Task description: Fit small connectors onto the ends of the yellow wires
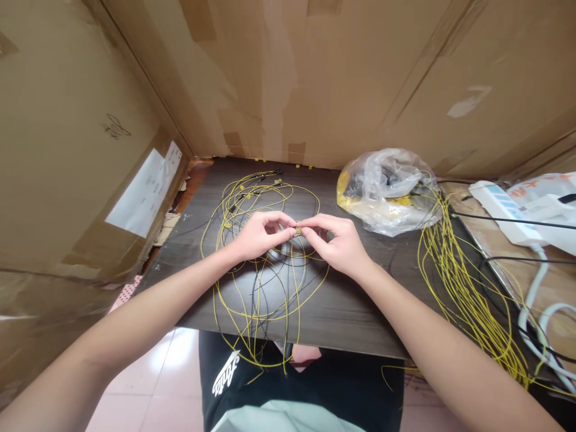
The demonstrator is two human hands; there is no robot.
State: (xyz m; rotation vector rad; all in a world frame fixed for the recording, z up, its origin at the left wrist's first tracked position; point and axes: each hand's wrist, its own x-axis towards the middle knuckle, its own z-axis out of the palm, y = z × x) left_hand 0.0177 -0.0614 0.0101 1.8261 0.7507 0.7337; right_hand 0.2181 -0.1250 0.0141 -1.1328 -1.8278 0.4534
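My left hand (265, 234) and my right hand (337, 243) meet above the dark tabletop, fingertips nearly touching. Both are closed in a pinch on a small yellow piece (297, 230); its exact kind is too small to make out. Beneath and around them lies a loose tangle of thin yellow wires (234, 312), with some black wires (270, 282) among them. Black ends (275, 172) and a small yellow tab (278, 182) show at the far side of the tangle. Some wire loops hang over the table's front edge.
A clear plastic bag (391, 192) with yellow and black contents sits at the back right. Beside it, a bundle of yellow wires (468, 300) runs down the right side. A white power strip (506, 213) lies farther right. Cardboard walls (270, 78) enclose the table (360, 324).
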